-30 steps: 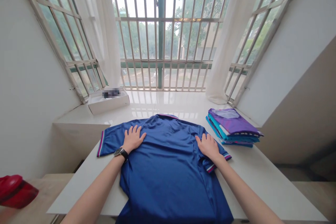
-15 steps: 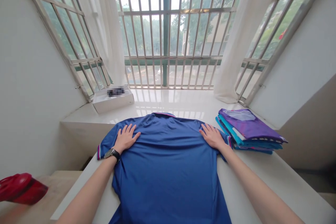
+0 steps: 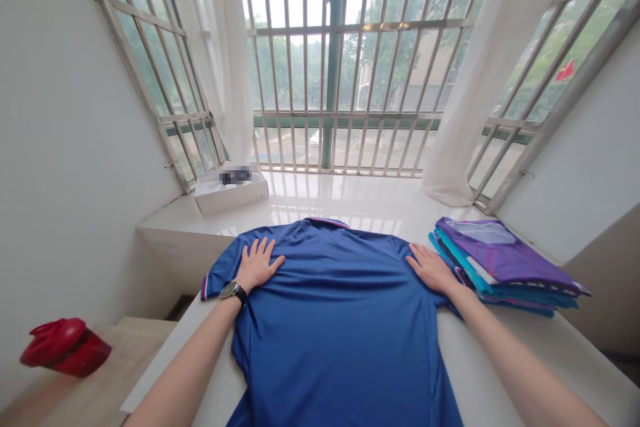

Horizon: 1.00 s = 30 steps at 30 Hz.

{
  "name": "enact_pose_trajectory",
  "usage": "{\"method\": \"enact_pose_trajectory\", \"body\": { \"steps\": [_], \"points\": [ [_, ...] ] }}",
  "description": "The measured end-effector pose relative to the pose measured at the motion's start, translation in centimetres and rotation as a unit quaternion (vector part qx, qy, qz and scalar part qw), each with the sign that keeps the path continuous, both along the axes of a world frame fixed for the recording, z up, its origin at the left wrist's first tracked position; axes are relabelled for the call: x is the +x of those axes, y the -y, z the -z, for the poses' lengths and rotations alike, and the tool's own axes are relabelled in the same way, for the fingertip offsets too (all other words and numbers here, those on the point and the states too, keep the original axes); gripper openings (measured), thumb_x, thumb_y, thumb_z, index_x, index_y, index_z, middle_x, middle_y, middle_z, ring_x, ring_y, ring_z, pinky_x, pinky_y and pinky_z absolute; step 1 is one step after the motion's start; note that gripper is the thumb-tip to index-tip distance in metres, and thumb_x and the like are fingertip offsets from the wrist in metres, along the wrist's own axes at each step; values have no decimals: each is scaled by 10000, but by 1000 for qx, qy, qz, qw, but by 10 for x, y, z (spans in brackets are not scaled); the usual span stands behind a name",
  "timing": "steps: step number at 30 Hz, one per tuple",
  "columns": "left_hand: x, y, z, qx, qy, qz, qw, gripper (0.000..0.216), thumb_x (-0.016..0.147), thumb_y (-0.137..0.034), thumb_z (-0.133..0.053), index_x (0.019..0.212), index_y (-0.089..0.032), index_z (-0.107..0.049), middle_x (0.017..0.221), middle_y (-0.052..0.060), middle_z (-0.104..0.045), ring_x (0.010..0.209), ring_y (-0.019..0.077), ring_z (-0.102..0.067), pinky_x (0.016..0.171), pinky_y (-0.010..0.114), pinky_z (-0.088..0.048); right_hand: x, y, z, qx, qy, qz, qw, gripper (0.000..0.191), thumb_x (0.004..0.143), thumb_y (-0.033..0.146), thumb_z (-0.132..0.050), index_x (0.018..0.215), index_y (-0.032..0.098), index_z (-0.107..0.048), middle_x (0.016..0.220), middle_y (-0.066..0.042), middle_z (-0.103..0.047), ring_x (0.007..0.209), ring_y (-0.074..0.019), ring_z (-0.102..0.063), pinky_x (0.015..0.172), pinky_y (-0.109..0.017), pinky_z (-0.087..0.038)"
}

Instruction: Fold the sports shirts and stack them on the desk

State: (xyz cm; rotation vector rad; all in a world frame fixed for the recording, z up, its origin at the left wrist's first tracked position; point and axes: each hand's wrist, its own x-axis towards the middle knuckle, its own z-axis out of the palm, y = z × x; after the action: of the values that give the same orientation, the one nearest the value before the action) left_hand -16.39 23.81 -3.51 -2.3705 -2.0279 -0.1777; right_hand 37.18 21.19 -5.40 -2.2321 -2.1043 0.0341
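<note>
window: 3 barred sections, metal bars, green frame (image 3: pixel 327 137) in the middle; 2 thin white curtains (image 3: pixel 453 113) in soft folds
sill: glossy white ledge (image 3: pixel 310 195), reflecting the bars
table: smooth white top (image 3: pixel 475 367)
shirt: 1, blue, slightly shiny, shallow creases (image 3: pixel 340 327); spread on table, collar at far edge, striped trim on collar and left cuff
left hand: palm-down (image 3: pixel 257 263) on shirt shoulder, fingers spread; 1 round watch, black strap (image 3: pixel 232 291)
right hand: flat (image 3: pixel 431 267) near other shoulder, fingers closer together, gripping nothing
clothes stack: 1, folded, purple over teal (image 3: pixel 510 263), just beside right hand; layer count unclear
box: 1, white, straight-edged (image 3: pixel 233 198); contents pixelated, front mark too small to read
cup: 1, red, lidded (image 3: pixel 67 347), lower left
</note>
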Motion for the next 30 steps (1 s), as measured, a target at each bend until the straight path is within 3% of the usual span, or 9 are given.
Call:
{"method": "enact_pose_trajectory", "body": {
  "steps": [4, 6, 10, 14, 18, 25, 28, 30],
  "points": [
    [10, 7, 2, 8, 2, 9, 1000, 781, 927, -704, -256, 1523, -209, -354, 1599, 136, -288, 1470, 386, -206, 1141, 613, -150, -20, 4, -5, 29, 17, 18, 999, 622, 925, 354, -301, 1467, 65, -399, 1554, -188, -369, 1463, -326, -266, 1180, -502, -206],
    [18, 10, 2, 11, 4, 12, 1000, 788, 922, -709, -261, 1520, -205, -359, 1596, 144, -293, 1468, 395, -205, 1140, 614, -151, -45, 7, -9, 61, 17, -9, 998, 598, 936, 334, -298, 1465, 75, -405, 1569, -184, -339, 1478, -311, -225, 1193, -488, -187],
    [34, 16, 3, 19, 16, 17, 1000, 793, 915, -711, -283, 1520, -204, -359, 1587, 159, -308, 1471, 404, -187, 1148, 614, -133, -107, 16, -17, 84, -15, -122, 989, 646, 980, 529, -259, 1490, 157, -397, 1595, -129, -308, 1490, -271, -203, 1200, -441, -199],
    [46, 26, 0, 32, 32, 26, 999, 759, 922, -677, -334, 1552, -259, -273, 1618, 124, -244, 1479, 404, -153, 1146, 627, -133, -139, 26, -16, 13, -25, -92, 995, 766, 952, 657, -246, 1532, 164, -330, 1615, -136, -260, 1486, -298, -216, 1193, -447, -198],
    [52, 39, -3, 12, 29, 53, 998, 677, 936, -661, -324, 1528, -333, -323, 1606, 89, -288, 1469, 424, -171, 1125, 674, -116, -129, 42, -14, -11, -15, -69, 997, 791, 937, 680, -259, 1548, 177, -291, 1626, -110, -236, 1492, -295, -198, 1198, -459, -170],
    [59, 77, -6, -18, 23, 70, 997, 792, 892, -751, -303, 1536, -290, -321, 1611, 144, -253, 1472, 450, -139, 1118, 690, -88, -93, 100, -10, -5, 6, -51, 999, 835, 901, 715, -310, 1551, 190, -284, 1625, -114, -233, 1495, -298, -190, 1199, -485, -165],
    [58, 95, -18, -50, 11, 74, 996, 852, 870, -779, -308, 1543, -257, -303, 1613, 183, -222, 1464, 470, -148, 1103, 691, -132, -84, 123, -13, -20, -3, -46, 999, 851, 887, 723, -326, 1552, 193, -280, 1628, -122, -219, 1500, -309, -166, 1197, -504, -157],
    [61, 100, -33, -81, -6, 79, 994, 883, 839, -792, -372, 1511, -219, -374, 1575, 210, -304, 1441, 482, -212, 1094, 671, -189, -80, 128, -21, -30, -23, -53, 998, 890, 848, 736, -397, 1531, 169, -335, 1611, -157, -256, 1488, -339, -198, 1182, -515, -191]
  ]
}}
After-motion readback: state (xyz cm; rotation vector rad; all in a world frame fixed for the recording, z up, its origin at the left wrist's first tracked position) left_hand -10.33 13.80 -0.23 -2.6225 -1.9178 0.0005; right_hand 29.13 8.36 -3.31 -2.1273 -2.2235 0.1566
